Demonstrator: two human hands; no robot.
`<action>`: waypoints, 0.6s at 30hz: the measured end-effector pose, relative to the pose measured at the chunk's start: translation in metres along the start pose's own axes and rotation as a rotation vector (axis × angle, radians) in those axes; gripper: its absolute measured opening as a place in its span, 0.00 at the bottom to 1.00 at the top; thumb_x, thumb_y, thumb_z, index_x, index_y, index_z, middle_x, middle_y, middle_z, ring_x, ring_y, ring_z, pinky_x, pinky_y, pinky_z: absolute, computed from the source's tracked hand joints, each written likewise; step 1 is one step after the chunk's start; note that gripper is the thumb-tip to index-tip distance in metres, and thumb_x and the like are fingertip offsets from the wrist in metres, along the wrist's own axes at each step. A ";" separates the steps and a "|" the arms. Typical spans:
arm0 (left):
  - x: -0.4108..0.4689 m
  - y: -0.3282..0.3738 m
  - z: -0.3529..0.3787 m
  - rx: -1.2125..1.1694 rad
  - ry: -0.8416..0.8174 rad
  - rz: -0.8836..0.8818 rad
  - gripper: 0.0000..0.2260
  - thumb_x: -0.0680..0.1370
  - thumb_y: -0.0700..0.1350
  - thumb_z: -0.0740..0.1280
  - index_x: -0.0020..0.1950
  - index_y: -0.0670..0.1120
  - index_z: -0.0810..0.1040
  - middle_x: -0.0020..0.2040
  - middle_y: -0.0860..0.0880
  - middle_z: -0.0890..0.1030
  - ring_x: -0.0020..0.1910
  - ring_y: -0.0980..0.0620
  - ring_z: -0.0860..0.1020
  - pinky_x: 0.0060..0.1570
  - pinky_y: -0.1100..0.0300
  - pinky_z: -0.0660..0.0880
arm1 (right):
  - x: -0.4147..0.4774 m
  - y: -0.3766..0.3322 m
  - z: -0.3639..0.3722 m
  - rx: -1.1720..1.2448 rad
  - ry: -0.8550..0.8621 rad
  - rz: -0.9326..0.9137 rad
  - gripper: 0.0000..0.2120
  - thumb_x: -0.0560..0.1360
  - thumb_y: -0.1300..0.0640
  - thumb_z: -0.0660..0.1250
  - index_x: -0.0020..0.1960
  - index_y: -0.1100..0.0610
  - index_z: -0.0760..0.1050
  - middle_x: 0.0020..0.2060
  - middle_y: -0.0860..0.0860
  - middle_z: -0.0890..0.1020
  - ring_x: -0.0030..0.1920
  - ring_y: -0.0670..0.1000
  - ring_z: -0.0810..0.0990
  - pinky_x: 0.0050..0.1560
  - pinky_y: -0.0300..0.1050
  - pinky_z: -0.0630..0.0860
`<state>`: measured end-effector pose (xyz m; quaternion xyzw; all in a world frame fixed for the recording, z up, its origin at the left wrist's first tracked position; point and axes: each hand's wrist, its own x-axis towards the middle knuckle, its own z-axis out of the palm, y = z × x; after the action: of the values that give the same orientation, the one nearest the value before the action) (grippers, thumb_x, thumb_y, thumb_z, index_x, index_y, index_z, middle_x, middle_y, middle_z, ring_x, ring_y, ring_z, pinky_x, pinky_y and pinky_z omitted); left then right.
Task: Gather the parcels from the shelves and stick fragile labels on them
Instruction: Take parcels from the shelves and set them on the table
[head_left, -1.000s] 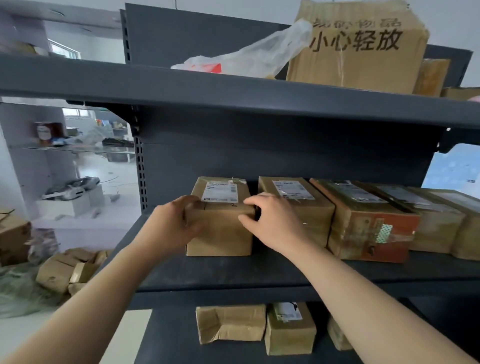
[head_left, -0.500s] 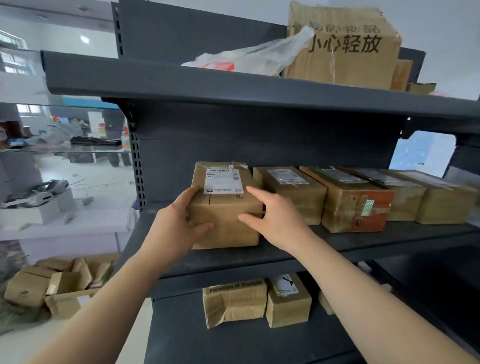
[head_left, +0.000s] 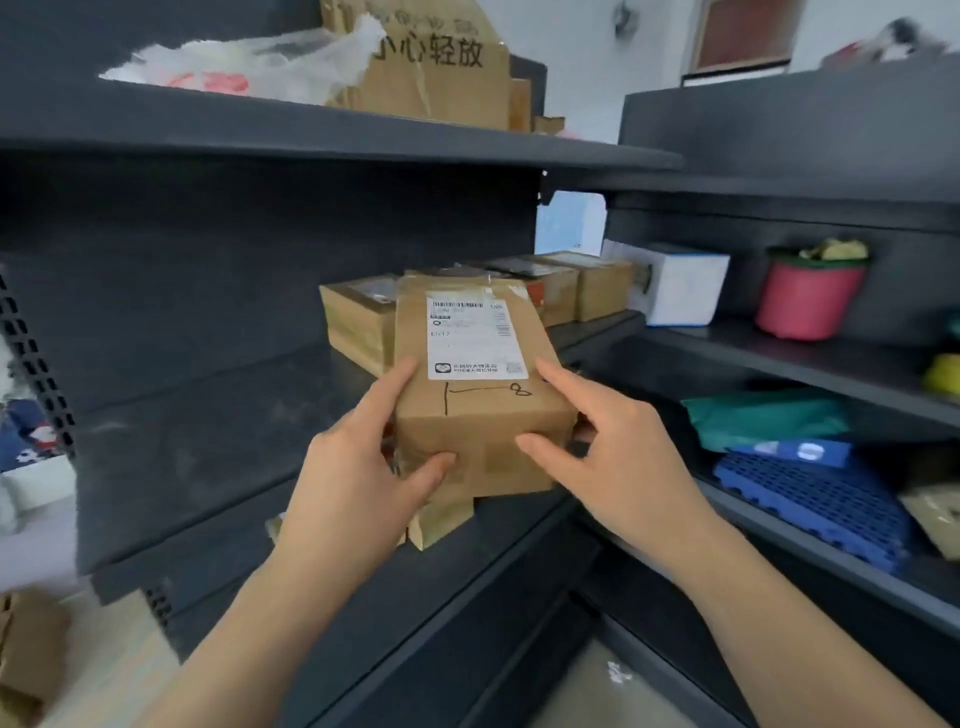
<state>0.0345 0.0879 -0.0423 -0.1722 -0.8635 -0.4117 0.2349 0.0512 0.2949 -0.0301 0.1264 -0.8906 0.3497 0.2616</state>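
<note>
A brown cardboard parcel (head_left: 480, 415) with a white shipping label and a handwritten mark is held in the air in front of the dark shelf (head_left: 208, 447). My left hand (head_left: 358, 467) grips its left side and front. My right hand (head_left: 602, 447) holds its right side, fingers spread. Behind it a row of more brown parcels (head_left: 353, 322) stands on the same shelf, partly hidden by the held one.
A large carton (head_left: 441, 67) with printed characters and a plastic bag (head_left: 260, 67) lie on the upper shelf. To the right, a second rack holds a white box (head_left: 680, 286), a pink pot (head_left: 808, 299), a green bag (head_left: 763, 415) and blue mats (head_left: 815, 493). Boxes (head_left: 26, 654) lie on the floor at left.
Both hands have lifted the parcel off the shelf and drawn it toward me. The view has swung to the right, bringing the second rack into sight.
</note>
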 end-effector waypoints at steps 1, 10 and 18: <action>-0.003 0.006 0.012 -0.033 -0.039 0.018 0.38 0.67 0.48 0.76 0.70 0.65 0.61 0.47 0.69 0.73 0.46 0.66 0.76 0.42 0.75 0.70 | -0.013 0.006 -0.011 -0.035 0.026 0.032 0.32 0.71 0.51 0.72 0.72 0.49 0.65 0.62 0.44 0.76 0.54 0.45 0.78 0.56 0.44 0.77; -0.045 0.101 0.133 -0.253 -0.384 0.194 0.37 0.68 0.47 0.76 0.71 0.63 0.61 0.47 0.72 0.69 0.45 0.69 0.74 0.39 0.77 0.69 | -0.143 0.061 -0.121 -0.244 0.195 0.374 0.31 0.72 0.51 0.72 0.72 0.49 0.66 0.57 0.41 0.75 0.54 0.45 0.76 0.58 0.45 0.75; -0.118 0.232 0.251 -0.415 -0.645 0.290 0.37 0.68 0.47 0.76 0.71 0.65 0.61 0.51 0.65 0.75 0.47 0.64 0.76 0.41 0.74 0.70 | -0.278 0.097 -0.250 -0.417 0.287 0.650 0.31 0.73 0.48 0.70 0.73 0.44 0.62 0.55 0.40 0.76 0.49 0.43 0.76 0.51 0.36 0.74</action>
<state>0.1801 0.4135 -0.0992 -0.4560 -0.7582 -0.4649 -0.0320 0.3375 0.5490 -0.0835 -0.2674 -0.8905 0.2403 0.2789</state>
